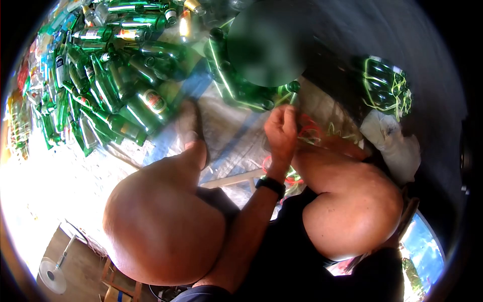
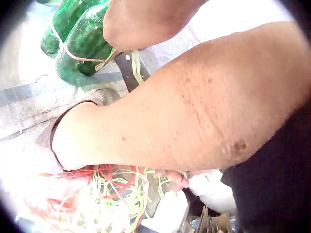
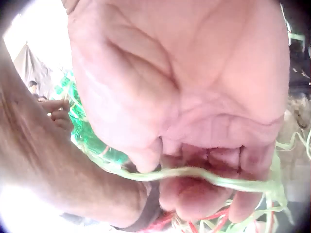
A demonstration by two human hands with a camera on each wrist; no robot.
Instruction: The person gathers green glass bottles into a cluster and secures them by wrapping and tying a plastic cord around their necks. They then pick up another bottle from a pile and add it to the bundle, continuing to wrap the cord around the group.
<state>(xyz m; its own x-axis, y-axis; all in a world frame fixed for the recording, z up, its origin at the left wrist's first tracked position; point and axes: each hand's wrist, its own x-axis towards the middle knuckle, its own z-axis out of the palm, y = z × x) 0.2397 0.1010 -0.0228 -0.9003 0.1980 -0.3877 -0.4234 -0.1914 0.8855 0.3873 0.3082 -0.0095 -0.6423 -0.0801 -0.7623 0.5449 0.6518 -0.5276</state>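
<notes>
My left hand (image 1: 283,128), with a black watch on its wrist, reaches between the knees to a bundle of green bottles (image 1: 239,93). Finger and thumb pinch a pale green plastic strip beside a bottle neck (image 1: 292,87). In the left wrist view, the strip (image 2: 137,68) hangs below that hand, and a thin cord circles the bottles (image 2: 80,46). My right hand (image 3: 189,111) fills the right wrist view, fingers curled, with the strip (image 3: 199,173) running across fingers and thumb. The right leg mostly hides this hand in the head view.
A large heap of green bottles (image 1: 115,90) lies at the left. Another tied bundle (image 1: 385,85) stands at the right, above a white bag (image 1: 392,143). Red and green strips (image 2: 112,194) lie tangled beside the right leg (image 2: 160,111). A fan (image 1: 52,275) is at lower left.
</notes>
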